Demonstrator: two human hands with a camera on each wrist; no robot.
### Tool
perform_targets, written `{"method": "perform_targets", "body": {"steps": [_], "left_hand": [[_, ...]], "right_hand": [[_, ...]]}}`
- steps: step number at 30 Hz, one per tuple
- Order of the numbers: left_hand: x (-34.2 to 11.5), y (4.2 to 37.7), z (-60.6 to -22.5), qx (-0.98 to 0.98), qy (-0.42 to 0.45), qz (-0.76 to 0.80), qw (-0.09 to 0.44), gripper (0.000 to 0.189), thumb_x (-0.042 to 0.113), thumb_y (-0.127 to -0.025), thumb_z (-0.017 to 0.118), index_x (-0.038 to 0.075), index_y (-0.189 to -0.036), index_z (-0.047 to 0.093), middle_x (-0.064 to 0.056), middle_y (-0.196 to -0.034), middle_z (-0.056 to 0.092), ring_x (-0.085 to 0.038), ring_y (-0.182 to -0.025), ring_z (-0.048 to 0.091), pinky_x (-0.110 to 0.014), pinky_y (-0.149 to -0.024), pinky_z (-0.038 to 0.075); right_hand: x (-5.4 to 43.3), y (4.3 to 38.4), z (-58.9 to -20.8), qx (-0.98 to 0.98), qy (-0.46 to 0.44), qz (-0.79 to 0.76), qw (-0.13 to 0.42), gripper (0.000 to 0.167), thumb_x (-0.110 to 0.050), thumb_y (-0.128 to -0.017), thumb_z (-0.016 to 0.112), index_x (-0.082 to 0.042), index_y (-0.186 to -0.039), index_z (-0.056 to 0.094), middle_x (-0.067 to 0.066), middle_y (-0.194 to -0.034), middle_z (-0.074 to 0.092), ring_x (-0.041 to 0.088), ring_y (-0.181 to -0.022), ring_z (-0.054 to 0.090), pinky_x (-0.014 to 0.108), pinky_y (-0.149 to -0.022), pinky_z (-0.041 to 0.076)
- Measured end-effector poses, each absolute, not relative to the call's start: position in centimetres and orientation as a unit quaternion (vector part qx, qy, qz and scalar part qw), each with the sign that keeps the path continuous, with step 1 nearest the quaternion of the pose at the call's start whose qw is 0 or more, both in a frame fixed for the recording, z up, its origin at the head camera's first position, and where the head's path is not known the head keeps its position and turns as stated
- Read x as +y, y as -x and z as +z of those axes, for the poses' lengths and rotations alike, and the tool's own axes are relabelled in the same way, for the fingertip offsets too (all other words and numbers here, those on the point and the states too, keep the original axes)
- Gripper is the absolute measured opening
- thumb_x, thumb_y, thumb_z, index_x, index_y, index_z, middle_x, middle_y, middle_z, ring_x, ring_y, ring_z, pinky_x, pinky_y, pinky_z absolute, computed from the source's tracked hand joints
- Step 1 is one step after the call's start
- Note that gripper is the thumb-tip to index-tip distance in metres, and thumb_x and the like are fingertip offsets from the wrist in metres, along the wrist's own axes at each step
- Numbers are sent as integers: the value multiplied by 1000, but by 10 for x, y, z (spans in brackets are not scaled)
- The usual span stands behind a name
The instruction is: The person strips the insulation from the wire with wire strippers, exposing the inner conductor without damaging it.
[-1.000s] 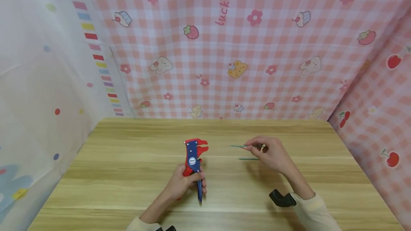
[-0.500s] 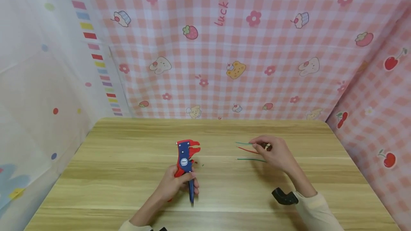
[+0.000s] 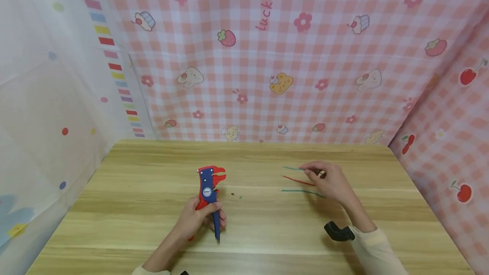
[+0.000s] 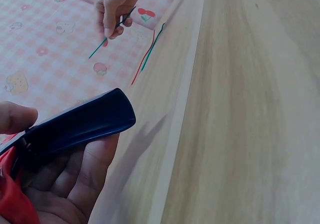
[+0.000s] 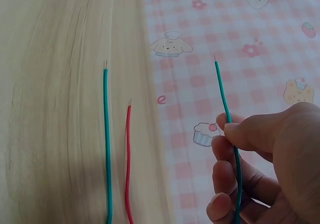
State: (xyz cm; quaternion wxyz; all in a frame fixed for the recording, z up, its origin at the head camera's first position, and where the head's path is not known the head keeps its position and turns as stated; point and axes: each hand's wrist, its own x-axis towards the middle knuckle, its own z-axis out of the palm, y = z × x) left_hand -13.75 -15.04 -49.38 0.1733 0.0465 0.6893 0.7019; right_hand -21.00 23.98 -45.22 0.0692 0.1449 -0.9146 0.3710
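Observation:
My left hand (image 3: pixel 195 217) grips the handles of a red and blue wire stripper (image 3: pixel 207 186), its red nose pointing right. In the left wrist view one dark blue handle (image 4: pixel 87 119) shows close up. My right hand (image 3: pixel 329 180) pinches a green wire (image 5: pixel 222 92) between thumb and forefinger; thin bare metal shows at its upper end. On the table beside that hand lie a red wire (image 5: pixel 128 159) and a second green wire (image 5: pixel 107 144), both with bare strands at one end. In the head view, the right hand overlaps part of the red wire.
A tiny dark scrap (image 3: pixel 232 194) and a tiny green scrap (image 3: pixel 240 197) lie on the wooden table (image 3: pixel 263 232), right of the wire stripper. A pink checked cloth (image 3: pixel 244 54) hangs behind the table's back edge. A black mount (image 3: pixel 338 231) sits by the right wrist.
My left hand has moved left with the wire stripper, and the scraps now show beside it. My right hand has shifted slightly right; the red wire now lies apart from the held green one.

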Motion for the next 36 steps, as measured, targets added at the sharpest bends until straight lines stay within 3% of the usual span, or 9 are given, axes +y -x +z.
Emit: {"method": "perform_targets", "body": {"steps": [6, 13, 20, 36], "left_hand": [[-156, 137, -492, 696, -21, 698, 169, 36, 18, -103, 61, -14, -118, 56, -17, -91, 73, -27, -76, 75, -38, -68, 65], [-160, 137, -493, 724, 12, 673, 150, 43, 24, -101, 66, -9, -128, 60, -16, -85, 72, -32, -69, 75, -39, -65, 65], [-163, 138, -492, 755, 49, 643, 122, 38, 24, -97, 70, -7, -118, 67, -12, -88, 73, -20, -64, 69, -33, -60, 63], [-162, 138, -493, 791, 114, 598, 65, 27, 21, -89, 80, 4, -106, 70, -3, -68, 67, -16, -52, 57, -29, -44, 53]], "right_hand": [[244, 213, -456, -916, -139, 372, 61, 15, -13, -99, 67, -16, -109, 79, 3, -96, 74, 13, -75, 59, 23, -57, 47], [246, 217, -462, -919, -125, 368, 61, 16, -12, -99, 68, -16, -108, 80, 3, -100, 74, 14, -80, 59, 23, -59, 46], [248, 222, -466, -922, -117, 366, 52, 17, -11, -98, 67, -15, -109, 80, 4, -97, 72, 16, -81, 59, 23, -61, 46], [258, 232, -478, -926, -70, 370, 19, 16, -13, -101, 65, -12, -110, 78, 8, -105, 73, 19, -88, 60, 23, -65, 48]]}}
